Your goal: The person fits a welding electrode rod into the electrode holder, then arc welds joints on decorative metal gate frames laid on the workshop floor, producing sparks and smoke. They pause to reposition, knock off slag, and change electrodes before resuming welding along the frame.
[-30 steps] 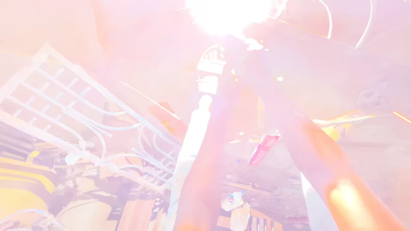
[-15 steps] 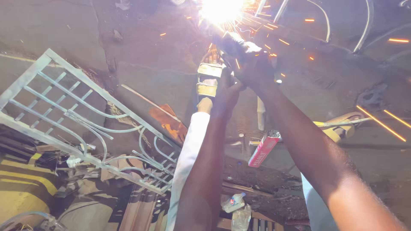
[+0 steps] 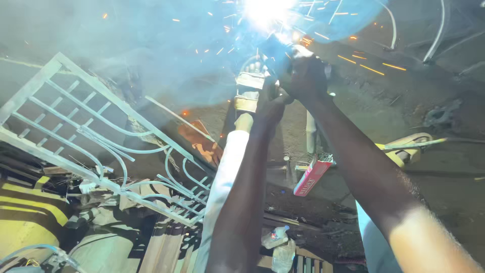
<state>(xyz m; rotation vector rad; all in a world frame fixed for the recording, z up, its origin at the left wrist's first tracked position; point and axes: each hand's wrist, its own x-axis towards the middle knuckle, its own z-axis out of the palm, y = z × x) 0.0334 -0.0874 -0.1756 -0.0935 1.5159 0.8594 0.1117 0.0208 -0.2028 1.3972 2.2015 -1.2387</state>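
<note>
1. Since half a second ago, the glare has turned from warm yellow to blue-white and smoke now hangs over the metal grille [image 3: 101, 136]; my arms have hardly shifted.
2. My right hand [image 3: 303, 76] is clenched around the welding electrode holder [image 3: 277, 50], its tip buried in the arc flash [image 3: 265, 11] just above my knuckles.
3. My left hand [image 3: 270, 101] is closed just below the right hand, bracing it; whether it grips the holder itself or only my right hand, I cannot tell.
4. Just left of my left hand stands a banded upright post [image 3: 248, 91], which seems to be the piece being joined.
5. Sparks [image 3: 361, 65] streak out to the right of the flash.
6. Below my right forearm lies a red carton [image 3: 313, 176], probably electrodes; a yellow-and-white tool [image 3: 406, 146] rests right of it, and a plastic bottle [image 3: 275, 236] lies below the carton.
7. To do this well, I judge I should keep both hands locked together, hold a short steady arc, and keep my forearms clear of the spark stream.
</note>
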